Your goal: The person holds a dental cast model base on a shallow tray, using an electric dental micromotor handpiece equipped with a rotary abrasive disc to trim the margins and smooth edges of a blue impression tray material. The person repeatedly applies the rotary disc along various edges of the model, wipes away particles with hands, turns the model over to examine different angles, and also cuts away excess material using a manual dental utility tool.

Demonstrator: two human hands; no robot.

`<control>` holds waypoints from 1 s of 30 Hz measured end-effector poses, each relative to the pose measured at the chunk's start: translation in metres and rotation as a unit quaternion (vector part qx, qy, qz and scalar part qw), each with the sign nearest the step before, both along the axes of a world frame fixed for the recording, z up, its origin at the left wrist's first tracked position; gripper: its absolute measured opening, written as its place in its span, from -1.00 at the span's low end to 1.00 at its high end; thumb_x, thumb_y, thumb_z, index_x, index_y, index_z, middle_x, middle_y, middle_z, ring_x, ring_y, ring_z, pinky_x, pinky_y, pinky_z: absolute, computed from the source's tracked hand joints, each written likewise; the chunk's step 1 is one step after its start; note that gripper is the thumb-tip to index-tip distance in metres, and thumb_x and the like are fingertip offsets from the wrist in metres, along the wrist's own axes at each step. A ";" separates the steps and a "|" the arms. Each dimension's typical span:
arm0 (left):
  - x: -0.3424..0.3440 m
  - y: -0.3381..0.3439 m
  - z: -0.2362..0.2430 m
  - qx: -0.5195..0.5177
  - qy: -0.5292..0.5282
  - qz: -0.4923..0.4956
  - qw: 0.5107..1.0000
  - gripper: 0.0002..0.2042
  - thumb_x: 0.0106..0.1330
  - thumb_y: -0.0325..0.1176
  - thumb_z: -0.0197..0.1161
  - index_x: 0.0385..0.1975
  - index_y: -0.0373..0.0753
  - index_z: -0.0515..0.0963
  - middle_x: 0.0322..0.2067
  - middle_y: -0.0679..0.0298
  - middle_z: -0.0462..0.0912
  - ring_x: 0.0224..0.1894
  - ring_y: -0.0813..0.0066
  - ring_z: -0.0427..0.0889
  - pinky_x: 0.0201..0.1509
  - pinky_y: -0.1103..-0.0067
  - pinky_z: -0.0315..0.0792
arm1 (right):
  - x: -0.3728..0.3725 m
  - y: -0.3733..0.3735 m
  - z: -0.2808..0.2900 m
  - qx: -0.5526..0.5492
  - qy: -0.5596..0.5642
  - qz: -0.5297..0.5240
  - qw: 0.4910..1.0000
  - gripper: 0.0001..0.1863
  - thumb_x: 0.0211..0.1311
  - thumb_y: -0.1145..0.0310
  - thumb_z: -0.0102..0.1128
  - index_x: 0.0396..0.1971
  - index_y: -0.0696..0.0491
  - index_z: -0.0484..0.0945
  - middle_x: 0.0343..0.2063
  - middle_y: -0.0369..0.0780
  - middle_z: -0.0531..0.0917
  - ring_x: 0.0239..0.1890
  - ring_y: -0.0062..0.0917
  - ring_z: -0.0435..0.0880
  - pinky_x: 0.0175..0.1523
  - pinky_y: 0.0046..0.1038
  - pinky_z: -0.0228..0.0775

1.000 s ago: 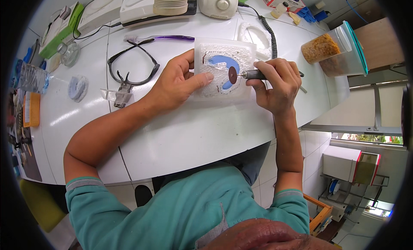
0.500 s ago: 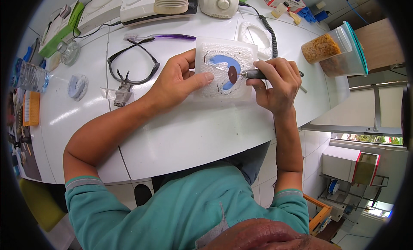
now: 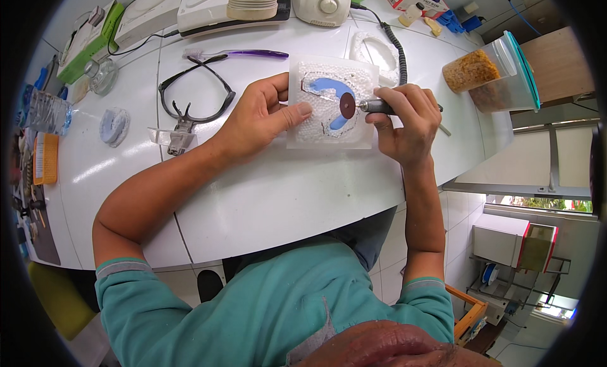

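My left hand [image 3: 261,116] grips the left edge of a square translucent plastic sheet [image 3: 361,139], thumb on top and fingers behind. White beads [image 3: 305,127] fill its middle, around a blue arch-shaped piece [image 3: 330,84]. In my right hand [image 3: 412,123] is a grey rotary handpiece [image 3: 377,106], gripped like a pen. A thin brown cutting disc [image 3: 347,105] on its tip lies over the right side of the blue arch and hides part of it. Whether the disc touches the plastic, I cannot tell.
Beyond my left hand lie black-framed glasses [image 3: 230,100] with a clipped-on lens and a purple toothbrush [image 3: 256,53]. A white plaster mould [image 3: 378,54] sits behind the sheet, near the coiled cord [image 3: 400,51] of a control box [image 3: 321,5]. Tubs of orange granules [image 3: 471,71] stand at right.
The disc and handpiece tip have shifted slightly right and up. The plastic sheet has moved very slightly in my left hand, which stays in place.
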State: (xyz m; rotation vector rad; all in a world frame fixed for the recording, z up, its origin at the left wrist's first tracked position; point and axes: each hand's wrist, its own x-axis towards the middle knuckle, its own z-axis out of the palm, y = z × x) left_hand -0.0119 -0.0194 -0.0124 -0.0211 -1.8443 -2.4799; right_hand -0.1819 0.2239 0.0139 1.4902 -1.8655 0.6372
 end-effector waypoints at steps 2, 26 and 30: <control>0.000 0.000 0.001 -0.001 0.000 0.002 1.000 -0.45 0.55 -0.41 0.33 0.45 -0.50 0.40 0.23 0.01 0.70 0.18 0.37 0.75 0.35 0.38 0.66 | -0.002 0.001 -0.001 -0.003 -0.021 0.000 1.000 -0.51 0.23 -0.18 0.55 -0.31 0.01 0.80 -0.52 -0.33 0.65 -0.50 -0.48 0.57 -0.29 -0.39 0.30; 0.000 -0.002 -0.005 -0.003 0.004 0.000 1.000 -0.50 0.58 -0.41 0.32 0.41 -0.51 0.43 0.21 0.00 0.72 0.17 0.39 0.75 0.36 0.40 0.64 | 0.000 0.000 -0.001 0.006 -0.020 -0.001 1.000 -0.53 0.22 -0.16 0.57 -0.31 -0.01 0.80 -0.52 -0.32 0.65 -0.48 -0.46 0.58 -0.29 -0.39 0.33; -0.001 -0.001 -0.004 -0.002 0.003 -0.001 1.000 -0.49 0.58 -0.42 0.32 0.43 -0.51 0.42 0.21 0.01 0.72 0.18 0.40 0.75 0.37 0.41 0.63 | -0.001 0.001 -0.001 0.008 -0.017 0.000 1.000 -0.53 0.24 -0.16 0.56 -0.29 0.00 0.80 -0.53 -0.32 0.64 -0.48 -0.47 0.58 -0.31 -0.39 0.31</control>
